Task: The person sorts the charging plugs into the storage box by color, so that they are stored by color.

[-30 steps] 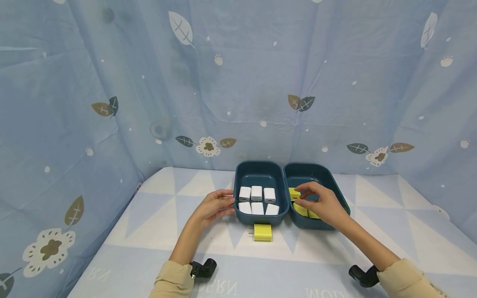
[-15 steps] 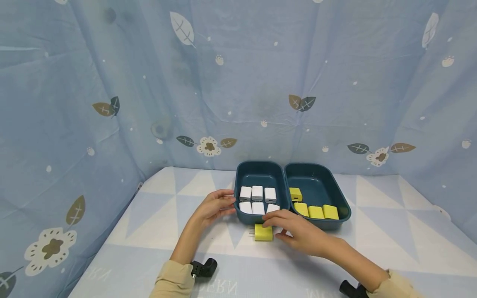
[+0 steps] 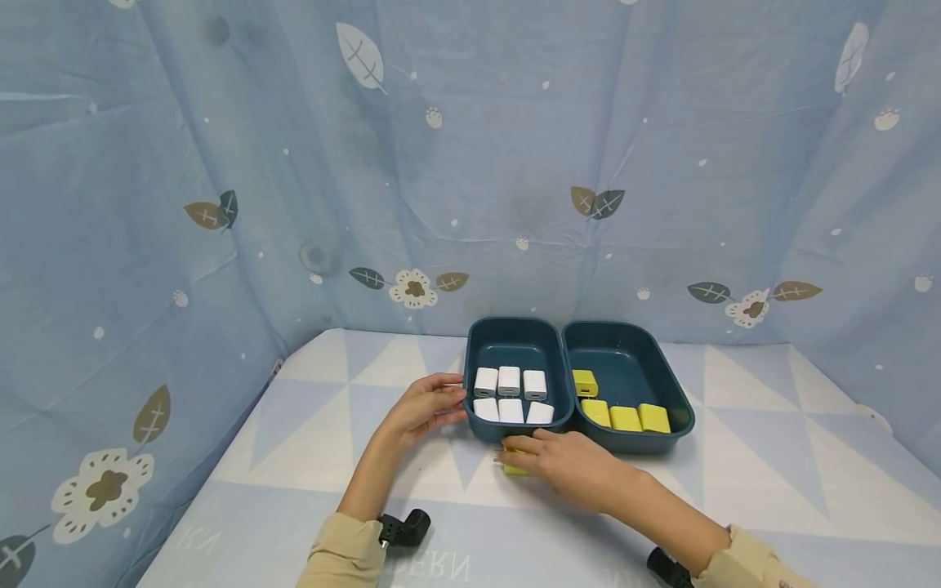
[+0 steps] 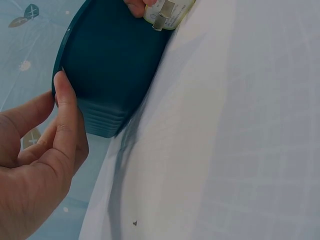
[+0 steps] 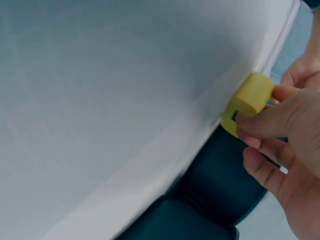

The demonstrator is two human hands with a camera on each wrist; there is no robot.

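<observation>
My left hand (image 3: 422,408) is at the left side of the left dark-teal box (image 3: 515,335); in the left wrist view its thumb and a finger meet at the rim. Several white charger plugs (image 3: 509,380) lie in this box in two rows. In front of it, on the table, my right hand (image 3: 577,469) pinches a yellow charger plug (image 5: 255,92) between thumb and fingers. Most of that plug is covered by the hand in the head view; its metal prongs (image 4: 164,15) face left. Several yellow plugs (image 3: 625,419) sit in the right dark-teal box (image 3: 635,367).
Both boxes stand side by side near the back of the table, which has a triangle-patterned cloth (image 3: 316,457). A blue curtain (image 3: 470,163) with leaf prints hangs behind. A black wrist camera (image 3: 408,528) is strapped to the left forearm.
My right hand has let go of a yellow plug in the right box, moved left and forward to the plug on the table, and taken hold of it. My left hand stays put.
</observation>
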